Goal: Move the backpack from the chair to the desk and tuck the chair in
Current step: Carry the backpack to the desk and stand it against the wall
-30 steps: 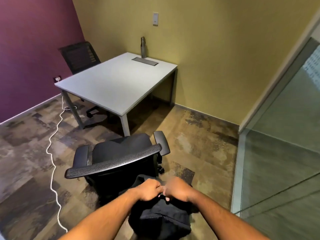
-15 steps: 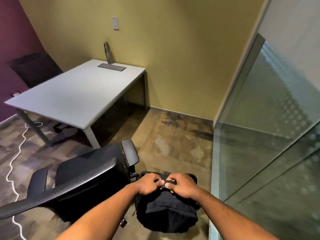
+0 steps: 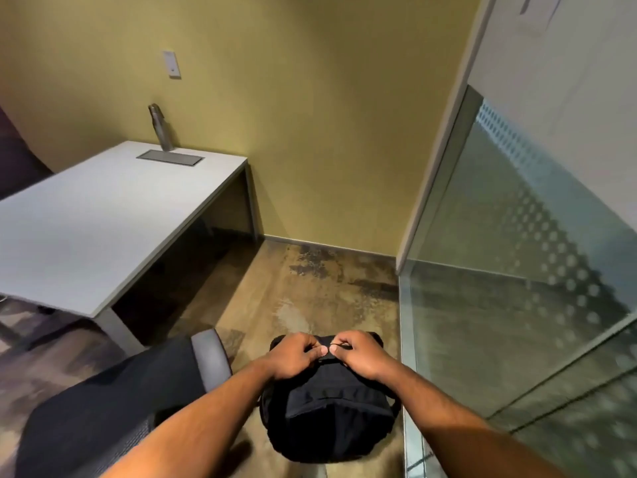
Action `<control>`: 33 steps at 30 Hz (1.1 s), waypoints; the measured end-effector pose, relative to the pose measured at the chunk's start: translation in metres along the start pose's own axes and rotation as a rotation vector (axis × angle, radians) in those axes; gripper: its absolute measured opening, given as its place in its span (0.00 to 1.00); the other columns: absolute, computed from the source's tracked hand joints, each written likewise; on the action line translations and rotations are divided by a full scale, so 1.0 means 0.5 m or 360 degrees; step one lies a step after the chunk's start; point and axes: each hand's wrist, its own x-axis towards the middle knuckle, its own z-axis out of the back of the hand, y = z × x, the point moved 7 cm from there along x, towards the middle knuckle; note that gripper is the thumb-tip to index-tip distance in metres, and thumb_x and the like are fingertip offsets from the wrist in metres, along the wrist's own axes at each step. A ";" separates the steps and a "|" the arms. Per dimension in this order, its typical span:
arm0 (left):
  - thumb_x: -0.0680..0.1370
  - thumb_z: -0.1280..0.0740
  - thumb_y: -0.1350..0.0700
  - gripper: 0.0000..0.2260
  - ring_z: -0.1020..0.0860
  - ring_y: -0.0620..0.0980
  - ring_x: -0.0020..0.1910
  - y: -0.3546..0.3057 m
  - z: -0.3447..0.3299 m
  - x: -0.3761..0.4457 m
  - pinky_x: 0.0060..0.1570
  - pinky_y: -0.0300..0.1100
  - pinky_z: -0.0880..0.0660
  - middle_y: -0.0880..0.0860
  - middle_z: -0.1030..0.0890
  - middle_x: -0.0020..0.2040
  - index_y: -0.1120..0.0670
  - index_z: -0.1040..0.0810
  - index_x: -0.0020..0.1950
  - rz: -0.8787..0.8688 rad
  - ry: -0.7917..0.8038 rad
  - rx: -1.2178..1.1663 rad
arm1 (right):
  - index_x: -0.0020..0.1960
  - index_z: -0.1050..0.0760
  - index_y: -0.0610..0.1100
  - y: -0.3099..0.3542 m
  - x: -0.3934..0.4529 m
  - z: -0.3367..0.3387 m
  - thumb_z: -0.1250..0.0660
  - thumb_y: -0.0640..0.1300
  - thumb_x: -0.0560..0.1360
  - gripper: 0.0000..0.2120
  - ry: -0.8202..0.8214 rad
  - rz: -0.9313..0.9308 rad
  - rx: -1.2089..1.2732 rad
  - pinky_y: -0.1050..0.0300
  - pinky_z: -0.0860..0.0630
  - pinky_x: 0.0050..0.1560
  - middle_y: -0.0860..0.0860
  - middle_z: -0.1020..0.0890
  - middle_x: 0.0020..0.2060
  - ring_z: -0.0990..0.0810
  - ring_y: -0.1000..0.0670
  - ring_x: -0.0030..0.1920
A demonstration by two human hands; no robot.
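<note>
over mottled brown carpet (image 3: 310, 298), between the black chair (image 3: 138, 384) and a frosted glass partition (image 3: 517, 305), a black backpack (image 3: 327, 415) hangs off the chair and clear of the white desk (image 3: 103, 229). the left hand (image 3: 293, 357) and right hand (image 3: 358, 353) both pinch its top strap, fingers curled tight, thumbs nearly touching. a grey bottle (image 3: 162, 129) stands by a cable hatch (image 3: 169, 158) at the desk's far edge, near the yellow wall (image 3: 310, 115). the chair is blurred and cut off at the lower left; its base is hidden.

Black backpack (image 3: 331, 419) hangs beside black chair (image 3: 113, 408).
</note>
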 end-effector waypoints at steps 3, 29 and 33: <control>0.83 0.37 0.48 0.16 0.33 0.39 0.25 -0.004 0.057 0.099 0.30 0.37 0.37 0.45 0.30 0.28 0.50 0.30 0.36 -0.0011 -0.0032 -0.0039 | 0.37 0.24 0.56 -0.001 0.101 0.060 0.32 0.46 0.81 0.15 -0.0009 -0.0013 0.0032 0.62 0.30 0.43 0.71 0.21 0.29 0.24 0.66 0.34; 0.84 0.39 0.48 0.12 0.28 0.44 0.36 0.066 0.495 0.705 0.34 0.37 0.36 0.46 0.25 0.37 0.53 0.26 0.45 0.0164 -0.0179 0.0185 | 0.38 0.24 0.54 0.066 0.847 0.369 0.34 0.48 0.83 0.14 0.0338 0.0273 -0.0109 0.57 0.28 0.41 0.56 0.20 0.31 0.24 0.59 0.32; 0.83 0.39 0.48 0.12 0.24 0.51 0.42 0.085 0.587 0.778 0.41 0.43 0.35 0.47 0.25 0.39 0.48 0.29 0.41 0.0249 -0.0291 0.0184 | 0.38 0.25 0.55 0.111 0.967 0.413 0.33 0.48 0.82 0.14 0.0414 0.0351 -0.0120 0.56 0.27 0.44 0.56 0.20 0.31 0.23 0.59 0.34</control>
